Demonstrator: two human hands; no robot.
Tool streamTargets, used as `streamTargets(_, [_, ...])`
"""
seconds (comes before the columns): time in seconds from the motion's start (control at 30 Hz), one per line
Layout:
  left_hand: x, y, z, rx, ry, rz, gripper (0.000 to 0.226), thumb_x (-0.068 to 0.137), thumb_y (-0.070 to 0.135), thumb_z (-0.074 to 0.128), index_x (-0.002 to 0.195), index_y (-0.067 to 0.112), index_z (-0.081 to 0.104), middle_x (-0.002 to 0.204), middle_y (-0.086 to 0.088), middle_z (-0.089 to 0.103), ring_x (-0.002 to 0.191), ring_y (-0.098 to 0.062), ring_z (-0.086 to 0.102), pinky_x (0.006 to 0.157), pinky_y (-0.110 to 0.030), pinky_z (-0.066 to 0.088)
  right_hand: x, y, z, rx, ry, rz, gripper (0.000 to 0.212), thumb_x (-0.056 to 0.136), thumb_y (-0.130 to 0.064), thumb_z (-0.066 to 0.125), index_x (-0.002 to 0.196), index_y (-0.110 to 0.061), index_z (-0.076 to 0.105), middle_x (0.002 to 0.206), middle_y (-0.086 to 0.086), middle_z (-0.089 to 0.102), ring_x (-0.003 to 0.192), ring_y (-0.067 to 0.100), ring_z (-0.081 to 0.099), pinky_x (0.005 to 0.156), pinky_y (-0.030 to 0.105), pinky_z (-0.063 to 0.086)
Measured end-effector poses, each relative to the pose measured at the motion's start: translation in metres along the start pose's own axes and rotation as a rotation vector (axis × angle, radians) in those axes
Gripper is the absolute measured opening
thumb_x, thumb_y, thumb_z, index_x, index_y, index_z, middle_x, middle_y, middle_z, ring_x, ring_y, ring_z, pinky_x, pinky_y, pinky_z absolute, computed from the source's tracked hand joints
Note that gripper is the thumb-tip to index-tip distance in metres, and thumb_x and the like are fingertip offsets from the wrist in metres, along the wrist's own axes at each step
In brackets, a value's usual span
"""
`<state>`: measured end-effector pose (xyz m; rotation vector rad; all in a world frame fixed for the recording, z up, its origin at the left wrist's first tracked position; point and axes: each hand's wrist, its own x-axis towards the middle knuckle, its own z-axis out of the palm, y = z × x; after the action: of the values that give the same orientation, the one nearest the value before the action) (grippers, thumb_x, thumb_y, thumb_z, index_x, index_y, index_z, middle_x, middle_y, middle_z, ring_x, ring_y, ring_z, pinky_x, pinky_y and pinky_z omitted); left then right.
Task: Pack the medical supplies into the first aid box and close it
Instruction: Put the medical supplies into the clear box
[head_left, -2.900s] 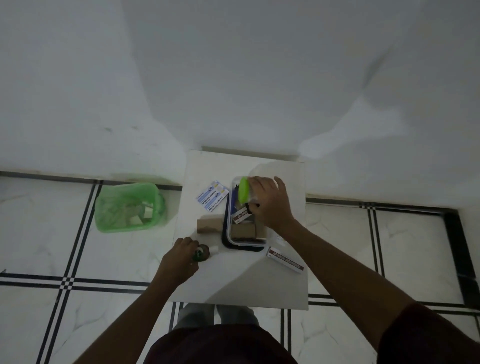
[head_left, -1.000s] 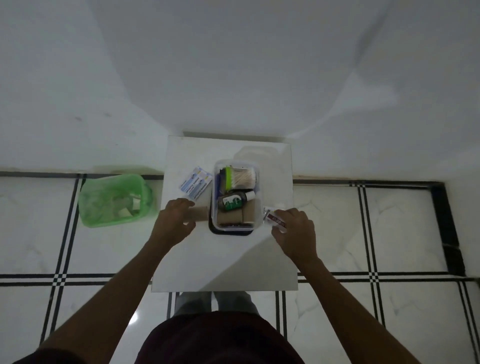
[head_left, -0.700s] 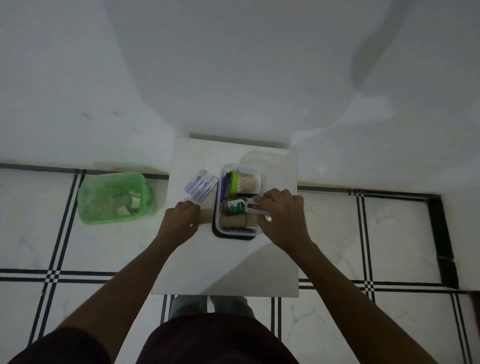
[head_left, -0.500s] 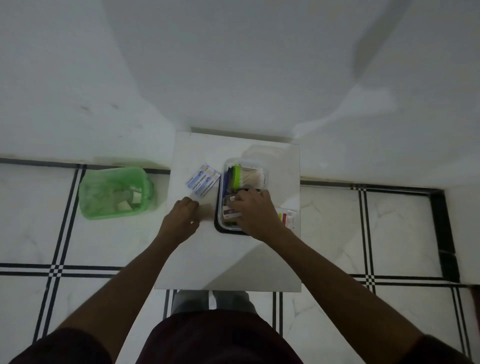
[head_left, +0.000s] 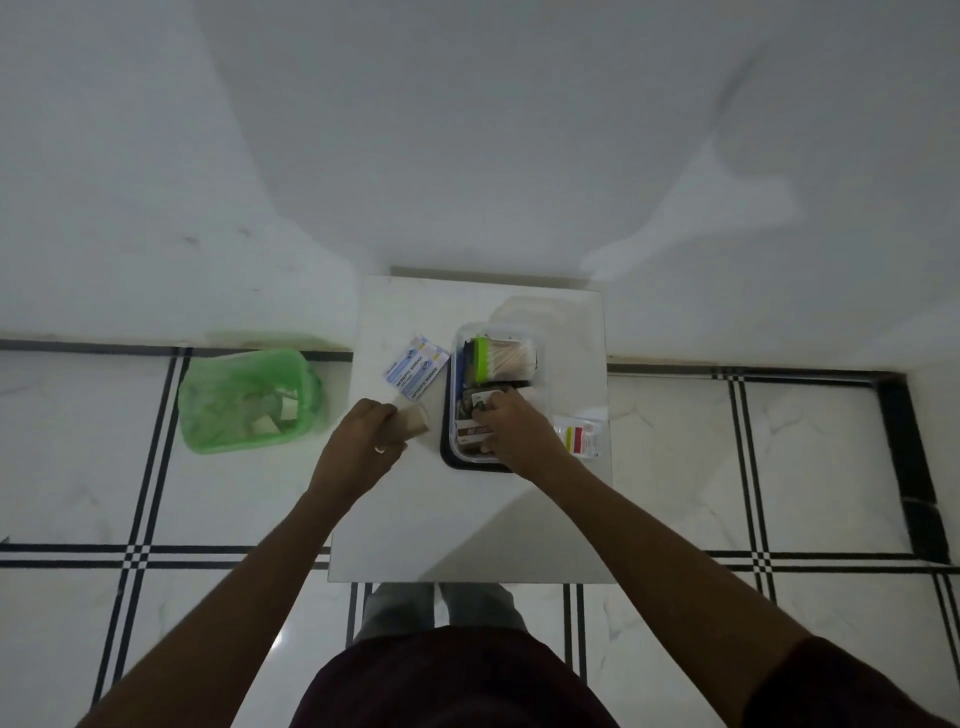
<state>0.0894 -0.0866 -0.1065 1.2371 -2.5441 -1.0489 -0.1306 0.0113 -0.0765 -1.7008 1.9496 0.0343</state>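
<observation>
A clear plastic first aid box (head_left: 456, 364) stands open on a small white table (head_left: 467, 519), resting on its dark lid (head_left: 448, 457). Inside lie a green-capped tub of cotton buds (head_left: 501, 357), a small bottle and a white-and-brown ointment tube (head_left: 470, 431). My right hand (head_left: 511, 428) is inside the box, fingers pressed on the tube. My left hand (head_left: 363, 434) grips a tan bandage roll (head_left: 413, 420) on the table left of the box. Antiseptic bandage strips (head_left: 417, 373) lie beyond it. A small packet (head_left: 582, 437) lies right of the box.
A green plastic basket (head_left: 249, 400) holding scraps of paper sits on the tiled floor to the left of the table. A white wall rises directly behind the table. My legs stand at the table's near edge.
My right hand carried the ointment tube from the table's right side into the box and now presses it down. The packet on the right came into view. My left hand stays on the roll.
</observation>
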Motion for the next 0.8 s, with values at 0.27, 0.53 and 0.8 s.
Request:
streamTargets(0.27, [0.010, 0.035, -0.022, -0.042, 0.085, 0.160, 0.047, 0.069, 0.015, 0.079, 0.111, 0.006, 0.060, 0.104, -0.011, 0.060, 0.089, -0.026, 0.059, 0.073, -0.036, 0.053, -0.021, 0.010, -0.035, 0.361, 0.230, 0.128, 0.034, 0.080, -0.003, 0.064, 0.113, -0.005, 0.065, 0.110, 0.015, 0.068, 0.100, 0.030, 0.062, 0.088, 0.034, 0.048])
streamTargets(0.53, [0.027, 0.088, 0.008, 0.217, -0.030, 0.397, 0.048, 0.072, 0.032, 0.075, 0.115, 0.013, 0.062, 0.112, -0.008, 0.067, 0.100, -0.028, 0.062, 0.082, -0.041, 0.047, -0.078, 0.068, -0.017, 0.529, 0.496, 0.396, 0.031, 0.080, -0.001, 0.068, 0.110, -0.002, 0.067, 0.106, 0.015, 0.069, 0.098, 0.027, 0.063, 0.086, 0.026, 0.044])
streamTargets(0.8, [0.043, 0.102, 0.025, 0.382, -0.228, 0.312, 0.043, 0.081, 0.037, 0.065, 0.122, 0.024, 0.060, 0.123, 0.002, 0.064, 0.117, -0.022, 0.052, 0.097, -0.048, 0.029, -0.065, 0.092, 0.013, 0.333, 0.326, 0.420, 0.034, 0.078, -0.003, 0.065, 0.113, -0.003, 0.062, 0.115, 0.017, 0.063, 0.106, 0.034, 0.055, 0.085, 0.039, 0.047])
